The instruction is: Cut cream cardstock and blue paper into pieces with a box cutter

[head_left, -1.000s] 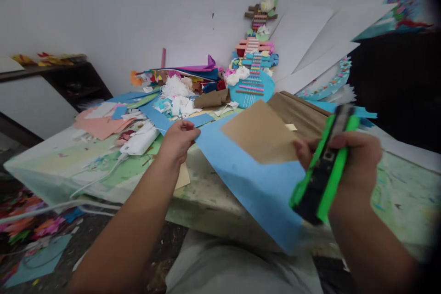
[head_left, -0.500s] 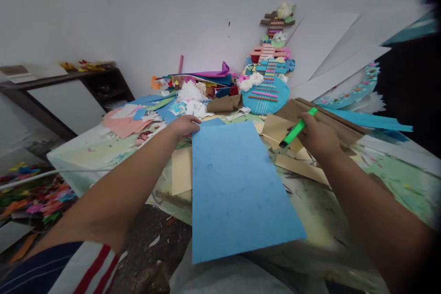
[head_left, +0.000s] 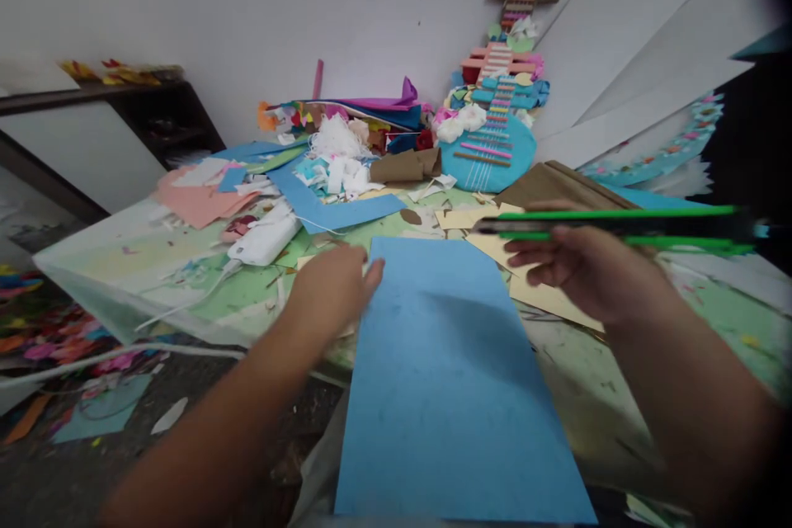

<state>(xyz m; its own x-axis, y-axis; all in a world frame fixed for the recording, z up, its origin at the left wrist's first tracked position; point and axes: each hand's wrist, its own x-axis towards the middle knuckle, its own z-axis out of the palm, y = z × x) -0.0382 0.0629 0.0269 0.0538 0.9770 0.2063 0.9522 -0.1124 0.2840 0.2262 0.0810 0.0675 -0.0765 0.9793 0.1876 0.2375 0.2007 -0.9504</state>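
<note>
The sheet (head_left: 439,396) lies at the near side of the table (head_left: 80,264), the left hand (head_left: 331,289) by its far left corner; the right hand (head_left: 594,272), around a tool (head_left: 668,227), is right of the sheet, above card pieces (head_left: 550,299). Left of and behind the left hand sits the power strip (head_left: 266,237). Farther back, from left to right, come scraps (head_left: 340,140), a roll (head_left: 402,167) and the guitar (head_left: 513,148) before the wall (head_left: 278,8). A cabinet (head_left: 80,148) stands left.

Right fingers (head_left: 533,249) around a green-black tool (head_left: 668,225)
</note>
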